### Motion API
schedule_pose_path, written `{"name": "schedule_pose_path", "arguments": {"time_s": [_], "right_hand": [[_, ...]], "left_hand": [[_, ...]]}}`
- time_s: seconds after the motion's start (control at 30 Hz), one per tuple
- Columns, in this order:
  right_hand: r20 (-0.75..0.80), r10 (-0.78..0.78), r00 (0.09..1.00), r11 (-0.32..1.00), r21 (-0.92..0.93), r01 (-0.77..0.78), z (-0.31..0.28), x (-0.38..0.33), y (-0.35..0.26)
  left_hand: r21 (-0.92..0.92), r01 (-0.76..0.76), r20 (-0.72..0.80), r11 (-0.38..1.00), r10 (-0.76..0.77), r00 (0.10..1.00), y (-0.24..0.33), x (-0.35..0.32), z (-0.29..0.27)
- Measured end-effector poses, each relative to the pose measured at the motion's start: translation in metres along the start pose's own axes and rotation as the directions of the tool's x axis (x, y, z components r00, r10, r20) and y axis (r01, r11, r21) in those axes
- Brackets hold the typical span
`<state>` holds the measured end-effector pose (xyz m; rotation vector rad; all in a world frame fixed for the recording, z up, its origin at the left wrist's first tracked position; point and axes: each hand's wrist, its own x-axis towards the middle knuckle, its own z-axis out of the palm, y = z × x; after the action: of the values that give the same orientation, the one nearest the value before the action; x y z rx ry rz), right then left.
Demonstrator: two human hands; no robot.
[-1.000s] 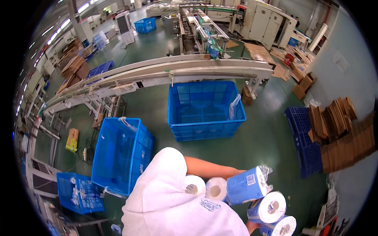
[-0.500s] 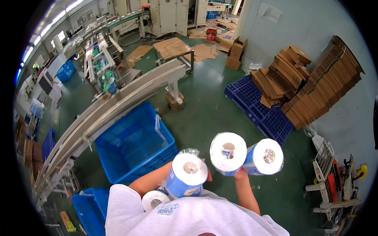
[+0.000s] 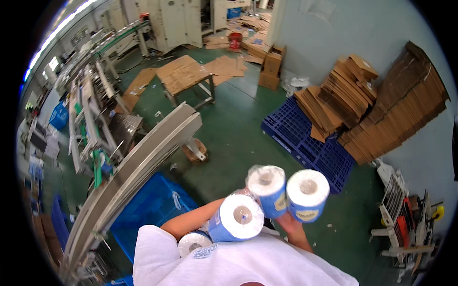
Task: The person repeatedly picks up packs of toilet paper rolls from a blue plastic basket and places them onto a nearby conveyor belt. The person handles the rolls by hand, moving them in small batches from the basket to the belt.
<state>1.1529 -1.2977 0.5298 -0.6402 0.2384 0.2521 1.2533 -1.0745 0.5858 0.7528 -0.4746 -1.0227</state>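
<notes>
My right hand [image 3: 289, 224] is closed around the lower sides of two wrapped paper rolls, one on the right [image 3: 308, 195] and one on the left [image 3: 268, 188]. Both have white ends, hollow cores and blue printed wrapping in clear film. My left forearm [image 3: 193, 219] bends around a third paper roll [image 3: 238, 219], which leans against my chest; that roll hides my left hand and its fingers. Another paper roll [image 3: 194, 243] is tucked between my left arm and my shirt, with only its end showing.
Left of me stands a blue plastic crate [image 3: 136, 224], partly under a pale conveyor rail [image 3: 138, 157]. Ahead is a cardboard-topped table [image 3: 183, 74]. A dark blue pallet [image 3: 296, 131] bears flattened cartons [image 3: 343, 93] by the wall. Tools and a metal frame [image 3: 396, 214] stand at right.
The two rolls at my right hand have moved left, up against the third roll, and tilted. My view has turned, so the crate now lies partly behind the conveyor rail. My left fingers have gone out of sight.
</notes>
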Motion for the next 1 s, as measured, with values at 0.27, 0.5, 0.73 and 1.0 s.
{"name": "schedule_pose_path", "arguments": {"time_s": [0.27,0.5,0.73,1.0], "right_hand": [[0.124,0.080,0.989,0.845,-0.535,-0.001,0.007,0.217,-0.106],[0.190,-0.027,0.981,0.986,0.167,-0.005,0.055,0.447,-0.240],[0.047,0.111,0.993,0.989,-0.101,-0.105,0.167,0.679,-0.261],[-0.058,0.032,0.998,0.952,-0.301,-0.048,0.232,0.857,-0.305]], "left_hand": [[0.072,-0.067,-0.141,0.995,0.077,0.987,0.104,0.134,-0.152],[0.275,-0.190,-0.362,0.943,0.285,0.887,0.227,0.236,-0.248],[0.452,-0.250,-0.442,0.857,0.458,0.771,0.327,0.304,-0.372],[0.458,-0.181,-0.355,0.870,0.366,0.860,0.477,0.361,-0.523]]}}
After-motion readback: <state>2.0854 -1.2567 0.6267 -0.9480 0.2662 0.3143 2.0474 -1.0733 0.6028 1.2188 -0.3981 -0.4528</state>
